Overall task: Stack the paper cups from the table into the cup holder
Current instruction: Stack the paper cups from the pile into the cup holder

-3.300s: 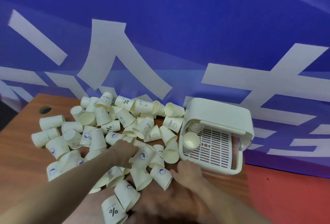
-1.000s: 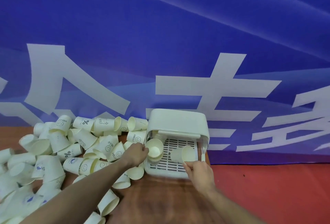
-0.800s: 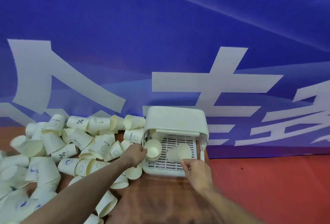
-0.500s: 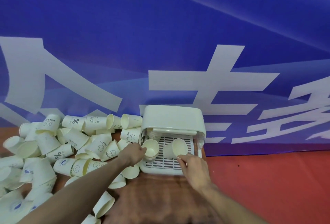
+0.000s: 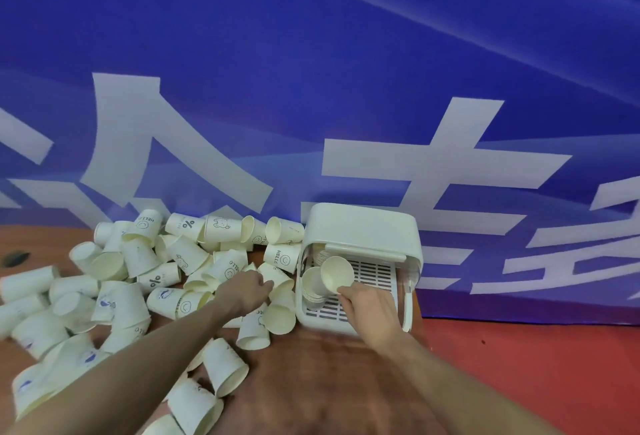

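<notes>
Right hand (image 5: 372, 306) pinches cup (image 5: 336, 273) beside holder's (image 5: 363, 230) stack (image 5: 311, 287); left hand (image 5: 247, 290) grasps pile cup (image 5: 275, 277).

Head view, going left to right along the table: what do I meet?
Pile of loose paper cups → left hand → stack of cups in the cup holder → cup held by the right hand → red floor.

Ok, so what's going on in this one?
A person is loading paper cups into a white cup holder. The right hand holds a cup at the stack inside the holder. The left hand reaches into the loose pile of cups on the table.
</notes>
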Action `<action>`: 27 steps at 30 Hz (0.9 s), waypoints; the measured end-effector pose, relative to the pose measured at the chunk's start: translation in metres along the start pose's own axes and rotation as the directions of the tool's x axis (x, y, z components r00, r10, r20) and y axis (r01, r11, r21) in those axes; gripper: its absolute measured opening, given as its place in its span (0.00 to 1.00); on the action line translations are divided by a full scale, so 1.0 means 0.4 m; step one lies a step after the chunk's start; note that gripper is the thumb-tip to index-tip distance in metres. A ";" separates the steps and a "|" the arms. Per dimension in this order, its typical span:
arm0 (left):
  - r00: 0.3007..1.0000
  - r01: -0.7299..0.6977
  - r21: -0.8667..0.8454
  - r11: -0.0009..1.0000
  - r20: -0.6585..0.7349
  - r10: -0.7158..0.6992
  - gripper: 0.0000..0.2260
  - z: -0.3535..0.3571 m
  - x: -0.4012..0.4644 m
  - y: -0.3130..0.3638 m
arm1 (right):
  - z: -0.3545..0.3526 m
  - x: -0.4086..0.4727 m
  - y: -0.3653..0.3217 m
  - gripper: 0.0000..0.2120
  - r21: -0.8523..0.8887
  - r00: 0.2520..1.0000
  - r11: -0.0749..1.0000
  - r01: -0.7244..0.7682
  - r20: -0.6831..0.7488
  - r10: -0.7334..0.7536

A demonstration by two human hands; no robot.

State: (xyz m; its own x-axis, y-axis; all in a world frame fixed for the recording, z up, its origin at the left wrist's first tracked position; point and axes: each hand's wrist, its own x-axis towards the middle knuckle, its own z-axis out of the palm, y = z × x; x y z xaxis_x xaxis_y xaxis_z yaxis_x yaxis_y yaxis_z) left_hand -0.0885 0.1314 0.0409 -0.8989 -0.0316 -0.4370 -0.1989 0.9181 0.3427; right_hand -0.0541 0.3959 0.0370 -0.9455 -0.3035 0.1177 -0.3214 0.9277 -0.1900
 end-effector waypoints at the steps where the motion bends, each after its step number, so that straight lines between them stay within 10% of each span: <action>1: 1.000 0.005 -0.009 1.000 -0.008 -0.005 0.18 -0.002 -0.004 -0.016 | 0.000 0.006 -0.010 0.04 -0.024 1.000 1.000 0.005 0.010 -0.005; 14: 0.997 0.063 0.049 0.997 0.031 -0.065 0.15 -0.005 0.009 -0.173 | 0.072 0.085 -0.059 0.06 -0.290 0.963 0.956 0.029 0.263 0.051; 27: 0.998 0.039 0.087 0.995 0.040 -0.043 0.17 0.007 0.063 -0.207 | 0.109 0.099 -0.068 0.17 -0.180 0.938 0.983 -0.026 0.336 0.086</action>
State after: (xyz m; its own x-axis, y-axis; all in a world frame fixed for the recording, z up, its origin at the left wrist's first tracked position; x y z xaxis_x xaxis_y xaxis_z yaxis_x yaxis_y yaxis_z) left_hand -0.0934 0.0559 -0.0008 -0.8732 -0.0549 -0.4843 -0.1994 0.9469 0.2521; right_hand -0.0852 0.3493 0.0045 -0.9320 -0.2777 -0.2332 -0.2822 0.9592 -0.0142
